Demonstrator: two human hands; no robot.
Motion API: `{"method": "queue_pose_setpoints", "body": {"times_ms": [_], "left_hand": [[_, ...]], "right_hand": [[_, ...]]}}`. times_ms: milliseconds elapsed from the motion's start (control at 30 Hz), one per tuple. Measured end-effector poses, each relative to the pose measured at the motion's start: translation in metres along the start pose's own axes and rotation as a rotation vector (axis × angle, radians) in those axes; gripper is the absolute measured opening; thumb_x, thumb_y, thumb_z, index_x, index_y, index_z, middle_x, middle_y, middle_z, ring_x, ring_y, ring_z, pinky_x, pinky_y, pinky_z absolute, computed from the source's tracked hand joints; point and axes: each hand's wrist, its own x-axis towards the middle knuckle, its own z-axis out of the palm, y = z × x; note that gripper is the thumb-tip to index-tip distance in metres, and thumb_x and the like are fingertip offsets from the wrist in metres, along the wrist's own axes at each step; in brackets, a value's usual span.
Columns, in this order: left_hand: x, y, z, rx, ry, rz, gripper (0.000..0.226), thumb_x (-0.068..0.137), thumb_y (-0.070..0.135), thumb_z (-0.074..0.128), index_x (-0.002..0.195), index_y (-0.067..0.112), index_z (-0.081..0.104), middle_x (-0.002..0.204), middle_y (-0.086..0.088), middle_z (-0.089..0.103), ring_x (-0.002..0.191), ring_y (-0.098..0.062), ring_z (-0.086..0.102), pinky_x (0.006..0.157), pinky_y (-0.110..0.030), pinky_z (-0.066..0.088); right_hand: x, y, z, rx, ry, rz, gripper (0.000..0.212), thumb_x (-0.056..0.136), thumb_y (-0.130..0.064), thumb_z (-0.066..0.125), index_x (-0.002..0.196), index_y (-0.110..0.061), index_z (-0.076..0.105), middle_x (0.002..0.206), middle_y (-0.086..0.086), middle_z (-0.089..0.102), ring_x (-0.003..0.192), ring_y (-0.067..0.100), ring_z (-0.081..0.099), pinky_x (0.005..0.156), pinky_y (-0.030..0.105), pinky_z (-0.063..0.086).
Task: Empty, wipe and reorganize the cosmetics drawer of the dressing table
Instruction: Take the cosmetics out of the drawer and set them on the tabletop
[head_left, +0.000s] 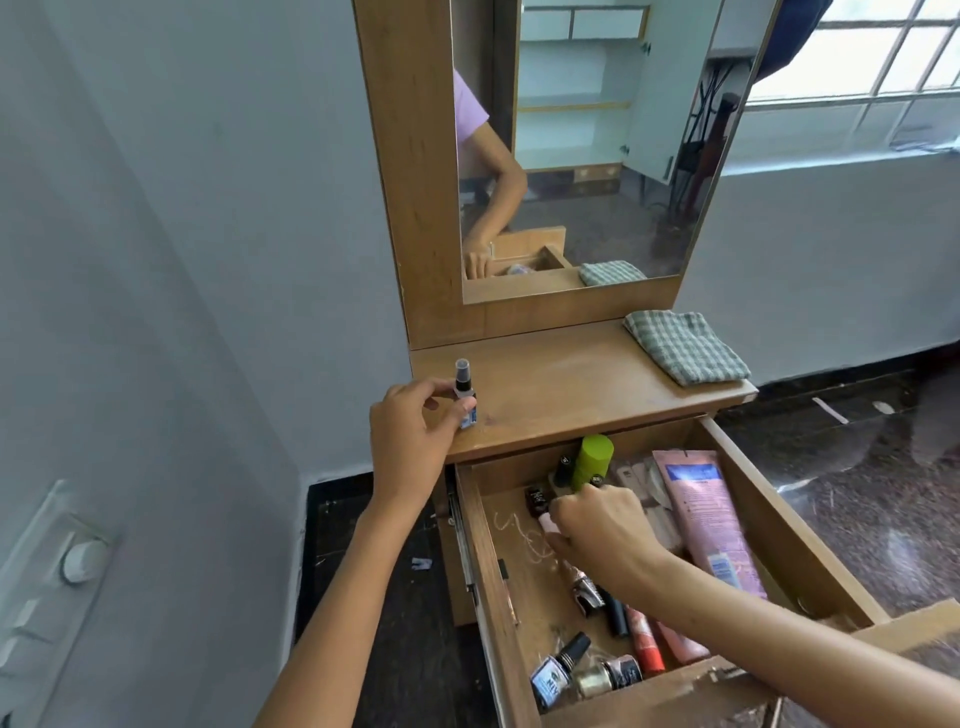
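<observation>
Fingers (441, 391) of the left hand (410, 431) pinch a small spray bottle (464, 395), standing upright on the counter (571, 384) above the open drawer (769, 525). Right hand (602, 525) is down inside the drawer, fingers curled round a small pale-pink item (548, 523) near the back-left corner.

Step in hand, by judgement: emptying, early on, one piece out and most still in. Next move calls for lifting the pink item clear and setting it on the counter beside the bottle.

Still in the drawer: green container (592, 460) at the back, pink tube (706, 519) along the right wall, nail polish bottles (582, 670) at the front. White scribbles mark the drawer floor. Checked cloth (685, 345) waits folded on the counter, well right of the drawer's left wall. Crowded contents may snag the lifting hand.
</observation>
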Motion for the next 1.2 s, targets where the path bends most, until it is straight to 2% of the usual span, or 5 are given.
{"method": "queue_pose_setpoints", "body": {"times_ms": [300,433,567,800,1200], "left_hand": [[0.006,-0.004,0.002,-0.025,0.018,-0.016,0.025,0.078,0.038,0.069,0.097,0.022,0.07,0.09,0.009,0.065,0.084,-0.009,0.056,0.083,-0.043,0.047],[0.007,-0.007,0.004,-0.034,0.01,-0.021,0.023,0.076,0.036,0.071,0.096,0.025,0.069,0.091,0.008,0.067,0.085,-0.01,0.056,0.083,-0.045,0.047],[0.006,-0.01,0.004,-0.042,0.013,-0.016,0.019,0.075,0.034,0.073,0.093,0.028,0.068,0.088,0.009,0.066,0.084,-0.011,0.057,0.082,-0.047,0.046],[0.01,-0.017,0.007,-0.012,-0.004,-0.026,0.023,0.075,0.04,0.071,0.095,0.03,0.068,0.091,0.007,0.066,0.088,-0.014,0.057,0.082,-0.042,0.047],[0.036,-0.027,0.007,-0.004,-0.014,-0.012,0.022,0.072,0.032,0.076,0.094,0.029,0.071,0.092,0.008,0.068,0.084,-0.005,0.057,0.086,-0.042,0.046]], "right_hand": [[0.011,-0.018,0.008,-0.084,-0.058,-0.002,0.023,0.091,0.0,0.046,0.103,-0.009,0.063,0.107,0.011,0.067,0.1,0.031,0.064,0.064,0.033,0.036],[0.009,-0.012,0.004,0.006,-0.007,0.061,0.018,0.094,-0.012,0.046,0.078,-0.016,0.054,0.102,0.009,0.067,0.096,0.03,0.063,0.064,0.032,0.034],[0.004,0.001,-0.01,0.191,0.2,0.081,0.013,0.083,-0.03,0.056,0.087,-0.021,0.064,0.092,-0.002,0.066,0.085,0.024,0.063,0.065,0.03,0.038],[0.012,0.019,-0.055,0.761,0.642,-0.093,0.014,0.084,-0.014,0.07,0.098,-0.017,0.072,0.091,-0.012,0.065,0.078,-0.003,0.064,0.068,0.005,0.048],[0.117,0.019,-0.043,0.692,0.843,-0.272,0.019,0.09,-0.014,0.063,0.107,-0.008,0.068,0.097,0.002,0.061,0.078,0.013,0.061,0.066,0.038,0.055]]}}
